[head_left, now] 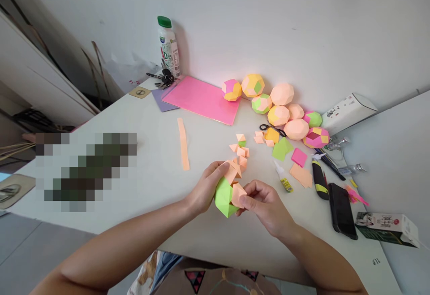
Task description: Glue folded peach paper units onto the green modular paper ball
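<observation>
Between my two hands is a partly built folded-paper ball, with green faces at the lower left and peach ones at the top and right. My left hand grips it from the left, thumb on a peach face near the top. On the right side, my right hand pinches a peach folded-paper piece against the ball; the join under its fingers is hidden. Just beyond the ball lie several small peach folded units and one green one. A glue tube lies to the right of them.
Finished paper balls cluster at the back, beside scissors. Pink sheets lie against the wall, and a peach strip lies left of centre. A cutter, a phone and a carton line the right edge. A bottle stands back left.
</observation>
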`<state>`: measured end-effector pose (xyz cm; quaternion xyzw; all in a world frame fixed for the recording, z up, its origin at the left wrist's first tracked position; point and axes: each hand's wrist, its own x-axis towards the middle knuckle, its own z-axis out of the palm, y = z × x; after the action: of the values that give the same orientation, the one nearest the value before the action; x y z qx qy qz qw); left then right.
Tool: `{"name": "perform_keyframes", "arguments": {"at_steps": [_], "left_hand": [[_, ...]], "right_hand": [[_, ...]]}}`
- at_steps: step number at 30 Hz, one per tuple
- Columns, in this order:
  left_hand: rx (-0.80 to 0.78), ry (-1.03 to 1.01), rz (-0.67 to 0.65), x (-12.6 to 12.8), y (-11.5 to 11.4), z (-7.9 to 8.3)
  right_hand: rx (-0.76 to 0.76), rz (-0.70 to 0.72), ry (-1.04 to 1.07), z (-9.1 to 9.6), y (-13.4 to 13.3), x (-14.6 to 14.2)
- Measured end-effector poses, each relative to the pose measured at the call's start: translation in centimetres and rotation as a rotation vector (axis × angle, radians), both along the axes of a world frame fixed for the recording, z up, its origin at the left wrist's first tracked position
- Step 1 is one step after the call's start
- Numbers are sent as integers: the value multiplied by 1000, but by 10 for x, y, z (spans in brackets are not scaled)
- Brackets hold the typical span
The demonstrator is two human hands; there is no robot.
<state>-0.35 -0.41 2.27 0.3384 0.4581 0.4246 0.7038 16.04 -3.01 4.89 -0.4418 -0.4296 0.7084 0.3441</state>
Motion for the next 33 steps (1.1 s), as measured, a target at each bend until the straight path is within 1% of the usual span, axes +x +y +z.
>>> {"name": "perform_keyframes", "arguments": {"at_steps": [4,7,9,11,13,17,19,22,26,33], "left_hand": [[-40,-46,-9,0,0,-2],[-20,-3,3,-1,-1,-3],[15,53,35,-1,-2,-4],[81,115,64,-2,-3,-3],[174,169,56,-3,-4,-2],[357,238,-54,-4,-6,2],[411,249,-109,-3,-7,3],[375,235,-153,-1,-8,3],[301,251,-125,1,-9,2],[330,307,-78,3,-10,-2]], "right_hand": [[3,33,-28,-1,1,1],[-2,39,-33,-3,2,0],[-18,23,-26,-5,3,-1],[-42,-5,-7,-7,5,-1],[-56,-30,18,-7,6,0],[-55,-56,43,-4,7,3],[-50,-56,57,-4,6,4],[-42,-45,78,-4,4,3],[-35,-42,49,-5,3,1],[-38,-57,-40,-7,1,-1]]}}
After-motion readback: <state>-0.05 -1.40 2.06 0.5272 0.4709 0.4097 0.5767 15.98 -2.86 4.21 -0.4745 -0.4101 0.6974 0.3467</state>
